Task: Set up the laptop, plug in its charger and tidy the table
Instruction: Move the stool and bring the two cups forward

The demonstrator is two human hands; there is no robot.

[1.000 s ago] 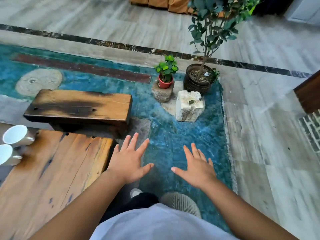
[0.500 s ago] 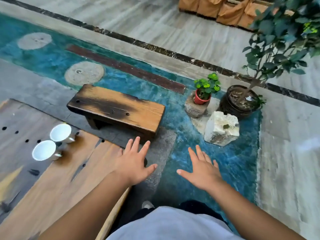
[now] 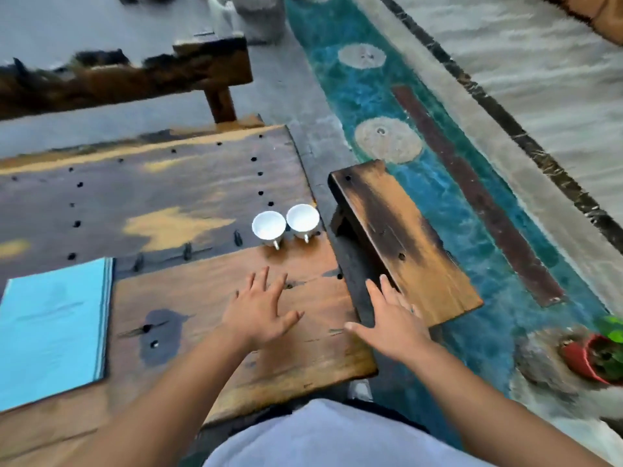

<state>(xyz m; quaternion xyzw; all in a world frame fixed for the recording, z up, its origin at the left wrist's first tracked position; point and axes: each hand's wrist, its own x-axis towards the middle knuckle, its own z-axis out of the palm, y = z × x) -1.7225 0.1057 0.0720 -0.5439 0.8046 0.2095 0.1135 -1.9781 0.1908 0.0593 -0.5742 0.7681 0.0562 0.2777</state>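
Note:
A low wooden table fills the left half of the view. Two white cups stand side by side near its right edge. A light blue folder lies flat at the table's left front. My left hand hovers over the table's front right part with fingers spread, holding nothing. My right hand is spread too, over the gap between the table and a small wooden bench. No laptop or charger is in view.
The bench stands on the floor just right of the table. A longer dark bench runs behind the table. A teal floor strip passes on the right, with a red potted plant at the lower right.
The view has swung left, so the table, the cups and the blue folder have come into sight. Both hands stay spread and empty, and are over the table's right end.

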